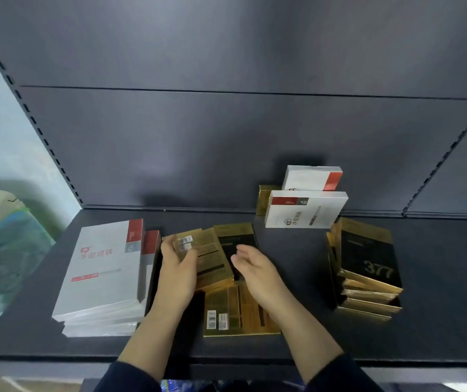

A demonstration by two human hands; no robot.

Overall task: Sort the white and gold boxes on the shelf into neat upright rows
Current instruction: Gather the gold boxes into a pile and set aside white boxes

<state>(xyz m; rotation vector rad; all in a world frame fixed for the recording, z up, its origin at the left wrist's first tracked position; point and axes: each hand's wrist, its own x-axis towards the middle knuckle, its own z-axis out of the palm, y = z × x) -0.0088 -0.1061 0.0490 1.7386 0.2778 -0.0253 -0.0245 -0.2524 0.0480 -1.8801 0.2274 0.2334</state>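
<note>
Left hand (175, 267): grips the held boxes, fingers curled over their left edge, thumb across the face.
Right hand (257, 267): open, fingers relaxed and pointing up-left, holding nothing; whether it touches a box I cannot tell.
Held boxes (204, 258): a few gold ones, back face up with small barcode labels, tilted, raised at mid-shelf between the two hands.
Black-faced box (235, 240): gold-edged, just right of the held boxes, partly hidden by the right hand; what supports it is unclear.
Flat box (235, 312): gold, lying back up near the front edge, under the right wrist.
White stack (102, 275): several white boxes with red corners, lying flat at the left, beside the left hand.
Gold stack (368, 267): black-and-gold boxes marked 377, piled unevenly at the right, well apart from the hands.
Upright white boxes (306, 212): two, standing on their long sides one behind the other near the back panel (226, 137).
Rear gold box (263, 198): upright, just left of them, mostly hidden.
Shelf (439, 278): dark, carries all the boxes.
</note>
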